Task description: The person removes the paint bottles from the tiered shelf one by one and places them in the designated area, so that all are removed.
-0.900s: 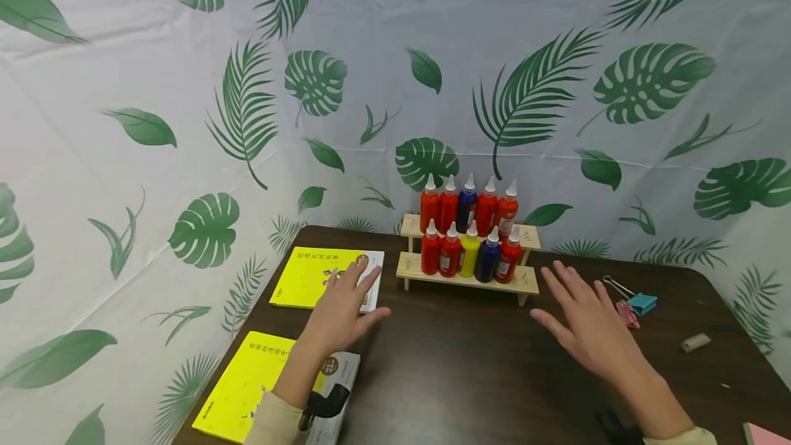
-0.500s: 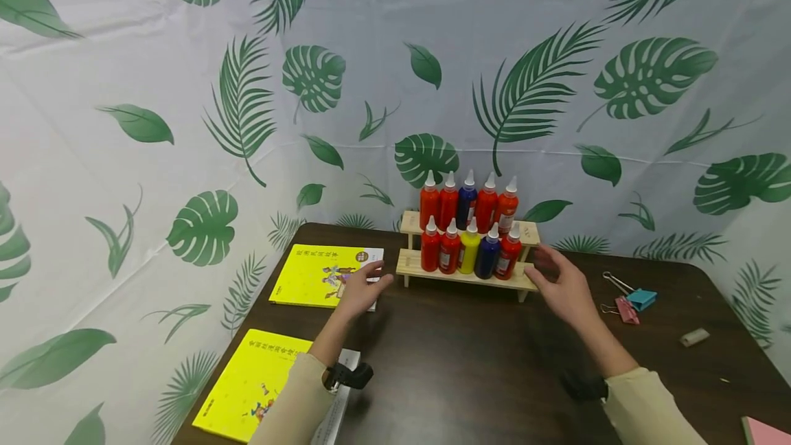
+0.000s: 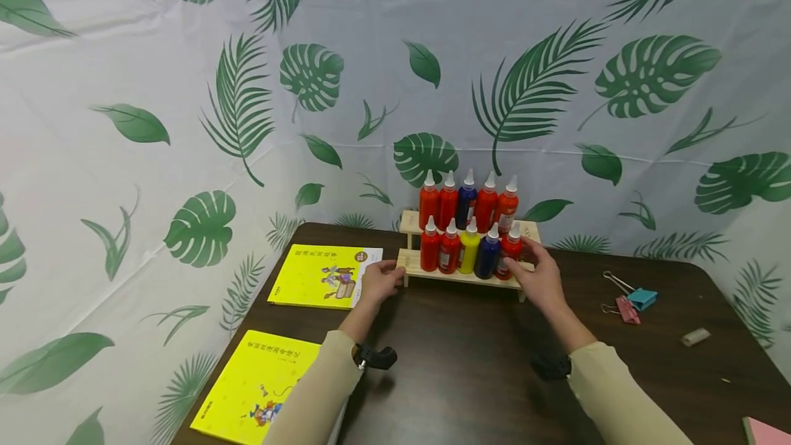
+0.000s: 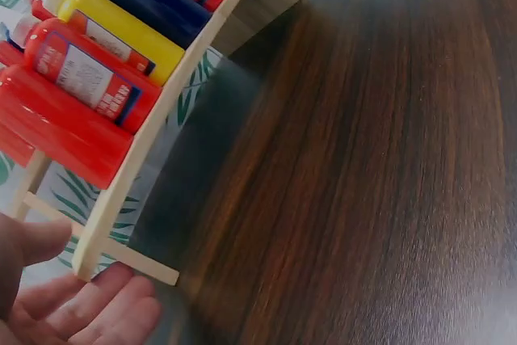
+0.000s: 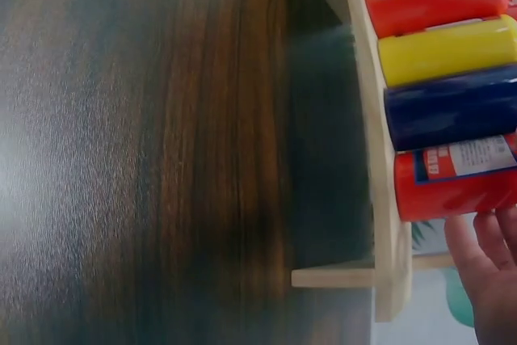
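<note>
A two-tier wooden rack [image 3: 410, 263] bears two rows of squeeze bottles with white pointed caps. My left hand [image 3: 380, 281] is at the left end of its lower shelf; in the left wrist view the thumb [image 4: 40, 240] lies above the shelf end and the fingers [image 4: 113, 309] below it. My right hand [image 3: 542, 279] holds the rightmost red bottle [image 3: 510, 247] of the front row, thumb across its front, fingers at its side. That bottle stands on the shelf beside a dark blue bottle [image 3: 487, 256] and a yellow bottle [image 3: 468, 251].
Two yellow books, one at the back left [image 3: 315, 273] and one nearer [image 3: 247, 376], lie on the dark table [image 3: 445, 362]. Right of the rack are a blue binder clip [image 3: 643, 299], a pink binder clip [image 3: 627, 310] and a small pale block [image 3: 695, 337]. A leaf-patterned cloth hangs behind.
Both hands have moved inward from beside the rack. The left has come to the lower shelf's left end, and the right has taken hold of the rightmost front red bottle.
</note>
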### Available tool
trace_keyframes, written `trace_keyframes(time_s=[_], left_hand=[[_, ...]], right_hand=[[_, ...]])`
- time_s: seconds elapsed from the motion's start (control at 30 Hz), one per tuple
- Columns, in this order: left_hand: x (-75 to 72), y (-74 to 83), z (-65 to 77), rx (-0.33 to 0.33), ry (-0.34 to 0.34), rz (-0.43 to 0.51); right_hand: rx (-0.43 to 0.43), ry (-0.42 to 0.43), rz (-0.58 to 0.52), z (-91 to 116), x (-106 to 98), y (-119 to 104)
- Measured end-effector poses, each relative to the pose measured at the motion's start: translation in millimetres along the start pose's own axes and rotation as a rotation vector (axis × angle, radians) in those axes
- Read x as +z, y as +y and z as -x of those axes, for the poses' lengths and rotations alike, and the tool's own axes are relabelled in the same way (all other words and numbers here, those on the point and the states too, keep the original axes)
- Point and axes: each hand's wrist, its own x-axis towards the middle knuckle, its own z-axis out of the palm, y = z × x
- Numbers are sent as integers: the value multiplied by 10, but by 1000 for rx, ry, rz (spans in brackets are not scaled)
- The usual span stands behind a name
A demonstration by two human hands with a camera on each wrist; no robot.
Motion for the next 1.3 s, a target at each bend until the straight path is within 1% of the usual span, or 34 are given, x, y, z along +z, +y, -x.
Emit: trace_keyframes(time_s=[0.13, 0.23, 0.43, 0.53, 0.7, 0.83, 0.97, 1.13, 1.23, 1.3], left_hand=[[29, -16, -30, -31, 46, 39], [35, -26, -52, -46, 57, 60], [6, -46, -84, -108, 39, 137], [-8, -60, -96, -127, 26, 165], [-6, -62, -106, -141, 3, 177], [-10, -65, -112, -136, 12, 166], [-10, -65, -102, -145, 15, 173], [1, -69, -103, -153, 25, 192], [10, -75, -118, -151, 30, 203], [8, -69, -131, -156, 32, 206]], right_hand=[[17, 22, 24, -9, 36, -8], [21, 29, 29, -7, 44, -10], [29, 32, 26, -11, 64, -2], [25, 37, 24, -10, 72, 9], [-3, 57, -4, 14, 26, 27], [-41, 77, 11, 62, -86, 19], [-53, 145, 29, 146, -280, 27], [-6, 297, 23, 263, -540, 88], [24, 377, 22, 314, -664, 189], [37, 405, 37, 341, -712, 278]])
